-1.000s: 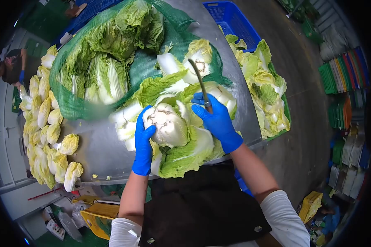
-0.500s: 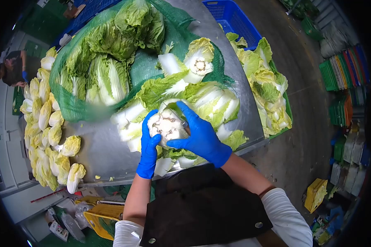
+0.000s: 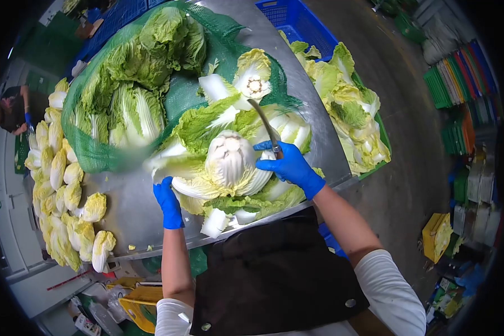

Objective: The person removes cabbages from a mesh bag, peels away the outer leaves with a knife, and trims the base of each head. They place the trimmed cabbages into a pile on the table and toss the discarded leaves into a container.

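The right grip (image 3: 291, 168) is closed on the curved knife (image 3: 269, 131) just beside the napa cabbage (image 3: 229, 165), which lies between both hands above the bench (image 3: 134, 196), base turned upward, while the left grip (image 3: 168, 204), farther away, seems pinching an outer leaf (image 3: 179, 167).

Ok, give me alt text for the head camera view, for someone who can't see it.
A person's right hand in a blue glove holds a curved knife beside a pale cabbage on a leaf-strewn metal table, while the left hand touches an outer leaf. Around them are leafier cabbages in green netting, smaller yellow-white heads and a crate of leaves.
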A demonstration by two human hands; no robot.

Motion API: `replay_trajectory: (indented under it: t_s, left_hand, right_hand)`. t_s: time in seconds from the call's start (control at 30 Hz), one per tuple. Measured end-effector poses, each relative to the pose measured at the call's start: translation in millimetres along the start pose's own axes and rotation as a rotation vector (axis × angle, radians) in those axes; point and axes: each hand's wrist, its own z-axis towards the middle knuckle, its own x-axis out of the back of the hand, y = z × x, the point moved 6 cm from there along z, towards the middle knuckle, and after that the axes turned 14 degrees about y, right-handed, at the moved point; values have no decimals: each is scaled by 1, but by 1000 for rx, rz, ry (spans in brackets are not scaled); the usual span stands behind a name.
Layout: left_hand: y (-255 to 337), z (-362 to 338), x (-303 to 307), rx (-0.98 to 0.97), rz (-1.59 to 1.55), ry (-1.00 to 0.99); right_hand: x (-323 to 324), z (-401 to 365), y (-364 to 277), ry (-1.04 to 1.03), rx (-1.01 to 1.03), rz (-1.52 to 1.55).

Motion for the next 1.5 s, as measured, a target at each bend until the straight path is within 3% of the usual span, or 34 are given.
replay_trajectory:
  t_s: [0.03, 0.1, 0.17, 0.2, 0.23, 0.27, 0.3, 0.33, 0.4, 0.47, 0.53, 0.6, 0.67, 0.73, 0.8, 0.87, 0.93, 0.97, 1.0, 1.1, 1.2, 1.23, 1.27, 1.33, 1.37, 1.4, 1.47, 1.5]
  left_hand:
    - [16, 1, -1, -143, 135, 72]
    - [148, -56, -52, -801, 373, 258]
    - [205, -82, -93, -882, 202, 104]
    - [201, -85, -122, -721, 78, -87]
    - [195, -89, -154, -781, 253, -289]
    - [182, -98, -183, -542, 301, -471]
    - [149, -93, -204, -799, 611, -414]
    - [133, -85, -218, -721, 867, -402]
    - [119, -61, -225, -575, 769, -366]
    - [124, -38, -220, -365, 752, -475]
    - [110, -4, -210, -396, 589, -447]
    - [91, 22, -207, -7, 337, -674]
    - [94, 23, -193, 46, 213, -694]
    - [83, 24, -180, -8, 145, -639]
    - [93, 3, -174, -107, 93, -595]
    - [103, -18, -168, -190, 63, -594]
    - [114, -45, -162, -257, 2, -668]
    - [120, -56, -155, -306, 80, -657]
    - [124, -63, -147, -340, 64, -596]
    - [125, -69, -125, -199, -71, -548]
    - [141, -78, -116, -196, -152, -580]
    - [136, -75, -110, -59, -320, -578]
    - [144, -71, -106, -94, -327, -537]
    - [144, -59, -92, 12, -227, -471]
    - [131, -47, -87, -47, -86, -377]
    - [113, -46, -84, 126, 10, -430]
    - [89, -36, -75, -548, 476, -337]
    - [76, -35, -66, -539, 608, -335]
  right_hand:
    - [1, -1, -1, 42, 34, 38]
    - [1, -1, -3, 127, 103, 105]
    - [0, 4, -4, 117, 58, 86]
    - [-1, 7, -4, 109, 35, 74]
    - [-7, 12, -4, 69, 91, 104]
    - [-9, 14, -1, 64, 91, 87]
    - [-11, 15, 1, 59, 93, 70]
    - [-11, 15, 2, 57, 96, 56]
    - [0, 13, 7, 130, 41, 132]
    - [17, 14, 20, 179, -32, 241]
    - [34, 13, 25, 248, -19, 279]
    - [47, 8, 21, 397, 43, 263]
    - [60, 2, -3, 747, 622, -76]
    - [42, -8, -23, 825, 850, -204]
    - [11, -14, -61, 669, 746, -90]
    - [-23, 12, -44, 305, 111, 131]
    - [-51, 19, -30, 164, -68, 178]
    - [-65, 36, -11, 221, 115, 328]
    - [-69, 48, 10, 225, 84, 374]
    - [-57, 44, 26, 195, -89, 396]
    - [-39, 24, 25, 94, -86, 551]
    - [-33, 21, 32, 75, -101, 660]
    - [-21, 16, 36, 68, -116, 676]
    - [7, 8, 50, 43, -56, 836]
    - [26, -5, 49, 123, -51, 870]
    - [48, -22, 45, 208, -44, 906]
    - [97, -49, 52, 297, 86, 1038]
    - [123, -67, 63, 488, 87, 1045]
